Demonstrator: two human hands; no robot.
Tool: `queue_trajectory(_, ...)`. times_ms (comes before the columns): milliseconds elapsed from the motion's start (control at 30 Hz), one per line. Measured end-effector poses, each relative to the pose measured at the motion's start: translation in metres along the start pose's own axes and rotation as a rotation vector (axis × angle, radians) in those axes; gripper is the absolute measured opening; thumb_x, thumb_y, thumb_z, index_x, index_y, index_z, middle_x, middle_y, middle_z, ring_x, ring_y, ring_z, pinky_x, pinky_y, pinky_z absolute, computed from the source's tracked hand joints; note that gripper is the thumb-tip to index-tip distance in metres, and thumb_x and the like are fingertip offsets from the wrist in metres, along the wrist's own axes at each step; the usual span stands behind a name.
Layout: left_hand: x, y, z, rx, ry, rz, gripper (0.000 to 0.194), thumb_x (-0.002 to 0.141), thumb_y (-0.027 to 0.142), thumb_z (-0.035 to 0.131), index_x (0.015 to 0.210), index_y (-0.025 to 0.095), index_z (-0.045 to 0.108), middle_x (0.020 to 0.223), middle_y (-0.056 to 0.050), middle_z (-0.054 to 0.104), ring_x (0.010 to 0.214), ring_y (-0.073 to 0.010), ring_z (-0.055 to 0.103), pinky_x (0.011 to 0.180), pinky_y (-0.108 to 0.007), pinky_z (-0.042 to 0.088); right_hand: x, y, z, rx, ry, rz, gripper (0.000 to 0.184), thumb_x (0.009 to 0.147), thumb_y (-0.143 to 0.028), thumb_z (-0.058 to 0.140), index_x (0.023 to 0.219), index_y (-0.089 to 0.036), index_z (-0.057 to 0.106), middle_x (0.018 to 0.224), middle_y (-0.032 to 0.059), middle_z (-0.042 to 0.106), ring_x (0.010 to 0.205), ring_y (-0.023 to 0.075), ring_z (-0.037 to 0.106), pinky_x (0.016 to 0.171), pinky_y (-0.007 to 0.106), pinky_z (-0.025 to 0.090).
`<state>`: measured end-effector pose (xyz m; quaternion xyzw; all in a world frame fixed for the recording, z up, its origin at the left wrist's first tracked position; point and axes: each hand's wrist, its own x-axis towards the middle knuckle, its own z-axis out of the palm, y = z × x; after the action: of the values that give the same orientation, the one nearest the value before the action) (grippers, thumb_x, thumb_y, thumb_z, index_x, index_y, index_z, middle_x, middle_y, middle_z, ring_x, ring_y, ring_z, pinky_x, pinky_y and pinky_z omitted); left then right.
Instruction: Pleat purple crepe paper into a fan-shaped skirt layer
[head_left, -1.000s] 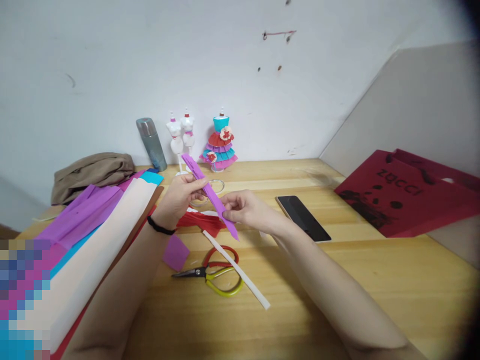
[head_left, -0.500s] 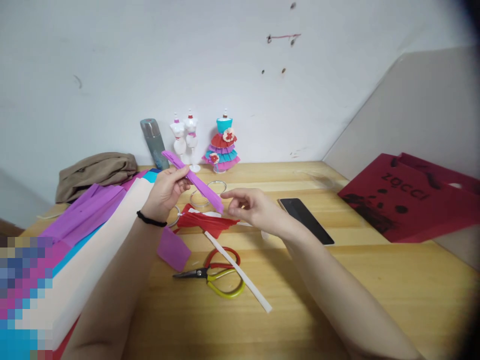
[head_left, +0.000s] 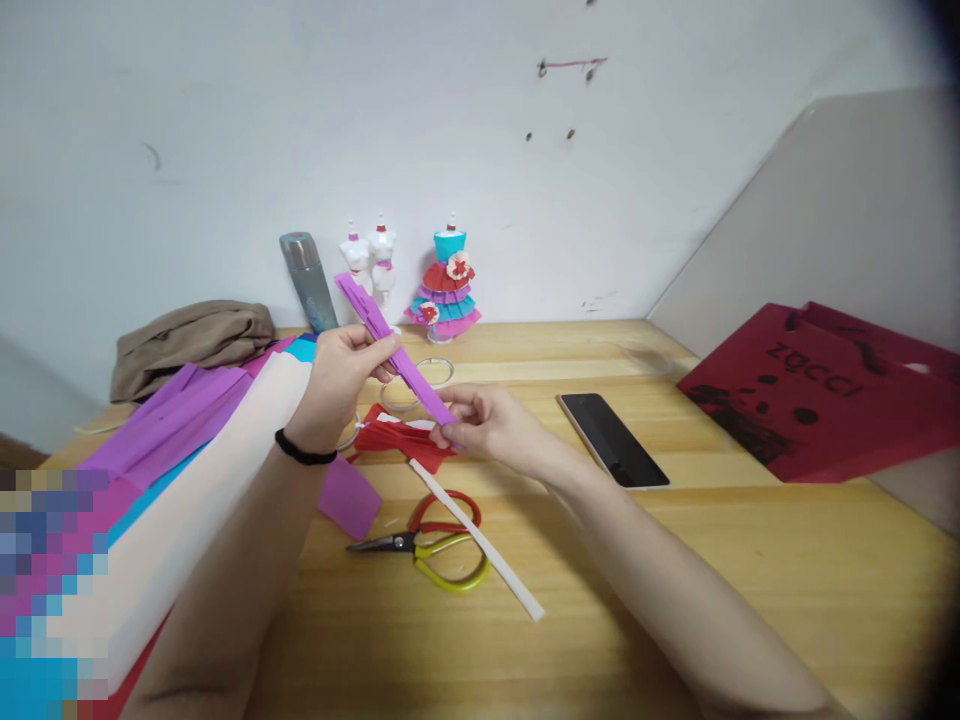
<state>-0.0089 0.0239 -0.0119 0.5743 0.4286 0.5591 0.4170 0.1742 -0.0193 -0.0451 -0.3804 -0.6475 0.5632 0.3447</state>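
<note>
A folded purple crepe-paper strip [head_left: 390, 345] slants above the wooden table [head_left: 675, 560]. My left hand [head_left: 341, 380], with a black band at the wrist, is closed round its upper middle. My right hand [head_left: 487, 425] pinches its lower end. Just beneath my hands lie a folded red crepe piece [head_left: 394, 440] and clear plastic rings [head_left: 431, 372]. Nearer me are a small purple paper square [head_left: 349, 497], a long white strip [head_left: 480, 545] and scissors [head_left: 427, 550] with red and yellow-green handles.
Long sheets of purple, white, blue and red paper [head_left: 180, 480] lie at the left. At the back wall stand a grey flask [head_left: 306, 280], two white mini mannequins [head_left: 369, 260] and one in a tiered paper dress [head_left: 446, 285]. A brown cloth [head_left: 191, 340], a black phone [head_left: 611, 438] and a red bag [head_left: 817, 390] are around.
My right hand had let go of the strip's lower end half a second ago and now pinches it again. The strip's upper end has tilted higher.
</note>
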Motion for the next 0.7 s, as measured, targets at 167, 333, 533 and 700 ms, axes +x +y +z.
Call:
queue_trajectory(167, 0.002, 0.000, -0.005, -0.095, -0.013, -0.050, 0.021, 0.064, 0.028, 0.075, 0.060, 0.011, 0.064, 0.052, 0.001, 0.060, 0.046, -0.0071, 0.052, 0.048, -0.018, 0.042, -0.002, -0.001, -0.008, 0.079, -0.054, 0.072, 0.044, 0.071, -0.014, 0.060, 0.115, -0.015, 0.064, 0.069, -0.0002, 0.066, 0.060, 0.0099, 0.058, 0.059, 0.022, 0.046)
queue_trajectory(333, 0.006, -0.004, -0.008, -0.188, -0.018, -0.108, 0.020, 0.063, 0.026, 0.076, 0.062, 0.010, 0.065, 0.055, 0.000, 0.061, 0.048, -0.0067, 0.053, 0.047, -0.017, 0.042, -0.005, -0.004, -0.012, 0.036, -0.213, 0.049, 0.045, 0.073, -0.014, 0.061, 0.118, -0.016, 0.061, 0.070, -0.0015, 0.064, 0.059, 0.0085, 0.055, 0.061, 0.022, 0.045)
queue_trajectory(533, 0.006, -0.008, -0.004, -0.333, -0.217, -0.231, 0.024, 0.067, 0.028, 0.075, 0.059, 0.010, 0.063, 0.053, -0.001, 0.060, 0.047, -0.0063, 0.051, 0.046, -0.018, 0.038, -0.004, -0.002, -0.035, -0.107, -0.026, -0.120, 0.030, 0.076, -0.020, 0.061, 0.105, -0.015, 0.066, 0.081, 0.0033, 0.068, 0.072, 0.0137, 0.062, 0.070, 0.029, 0.050)
queue_trajectory(700, -0.005, -0.004, 0.007, -0.396, -0.423, -0.362, 0.025, 0.071, 0.033, 0.073, 0.067, 0.010, 0.064, 0.060, -0.004, 0.063, 0.052, -0.0105, 0.055, 0.048, -0.022, 0.040, -0.003, -0.002, -0.037, -0.370, 0.412, -0.544, 0.032, 0.081, -0.015, 0.054, 0.111, -0.021, 0.065, 0.105, 0.0084, 0.069, 0.097, 0.0199, 0.065, 0.083, 0.038, 0.053)
